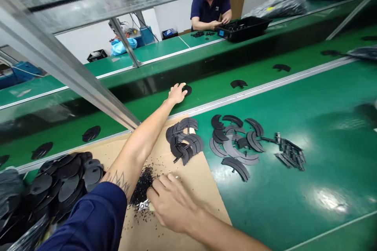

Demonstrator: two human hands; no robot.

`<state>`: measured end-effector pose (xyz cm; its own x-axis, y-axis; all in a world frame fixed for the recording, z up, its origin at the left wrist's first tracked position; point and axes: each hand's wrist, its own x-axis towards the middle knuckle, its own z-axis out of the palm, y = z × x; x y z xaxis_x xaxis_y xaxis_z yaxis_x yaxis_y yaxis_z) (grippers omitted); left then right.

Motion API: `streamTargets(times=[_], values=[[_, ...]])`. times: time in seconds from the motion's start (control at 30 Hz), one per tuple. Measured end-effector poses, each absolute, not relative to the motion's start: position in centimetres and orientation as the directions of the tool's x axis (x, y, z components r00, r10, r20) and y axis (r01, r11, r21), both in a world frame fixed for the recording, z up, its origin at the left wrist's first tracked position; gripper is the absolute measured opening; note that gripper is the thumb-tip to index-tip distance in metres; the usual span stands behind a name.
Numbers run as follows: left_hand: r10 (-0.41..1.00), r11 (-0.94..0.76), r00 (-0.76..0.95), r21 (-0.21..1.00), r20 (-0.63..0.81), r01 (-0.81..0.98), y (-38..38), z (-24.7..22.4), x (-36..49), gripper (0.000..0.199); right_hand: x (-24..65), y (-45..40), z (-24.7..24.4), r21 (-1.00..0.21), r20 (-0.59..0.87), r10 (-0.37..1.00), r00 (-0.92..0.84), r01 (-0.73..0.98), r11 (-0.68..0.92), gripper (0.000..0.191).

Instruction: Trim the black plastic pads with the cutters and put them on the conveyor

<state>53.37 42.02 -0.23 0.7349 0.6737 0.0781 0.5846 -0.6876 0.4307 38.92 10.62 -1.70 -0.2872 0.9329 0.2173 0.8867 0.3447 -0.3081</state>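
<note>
My left hand (176, 94) reaches over the green belt. Its thumb and fingers are at the edge of a black disc (188, 90), which shows partly beyond them. Low over the brown cardboard (206, 188), my right hand (172, 204) is closed around a silver metal piece with round holes (143, 205); most of it is hidden under the hand. Beside that hand lies a heap of tiny black bits (144, 182), with some scattered around. Stacked black curved pieces (184, 137) rest at the cardboard's far edge.
More curved pieces (235, 137) and thin black strips (291, 155) lie on the green table to the right. Black discs (67, 176) are piled at left. A metal post (73, 59) slants across. Other parts (238, 84) lie along the belt; a co-worker (210, 10) sits opposite.
</note>
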Motion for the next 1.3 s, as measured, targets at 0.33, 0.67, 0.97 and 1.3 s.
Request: streamTargets(times=[0.33, 0.67, 0.97, 1.3], values=[[0.733, -0.613, 0.646, 0.619, 0.214, 0.491, 42.4, -0.6, 51.0, 0.033, 39.0, 10.8, -1.9, -0.311, 0.253, 0.939, -0.234, 0.899, 0.308, 0.007], [0.469, -0.628, 0.828, 0.776, 0.308, 0.067, 34.8, 4.4, 31.0, 0.026, 40.1, 12.1, -1.5, -0.776, 0.46, 0.856, 0.238, 0.576, 0.257, 0.023], [0.473, -0.593, 0.85, 0.798, 0.231, 0.112, 23.9, 4.7, 20.1, 0.02, 39.0, 14.4, 0.3, -0.988, 0.119, 0.963, 0.24, 0.129, 0.089, 0.039], [0.888, -0.458, 0.456, 0.191, 0.053, 0.868, 32.9, 3.3, 12.3, 0.009, 38.4, 16.2, 0.9, -0.983, 0.104, 0.919, 0.381, 0.18, 0.037, 0.045]])
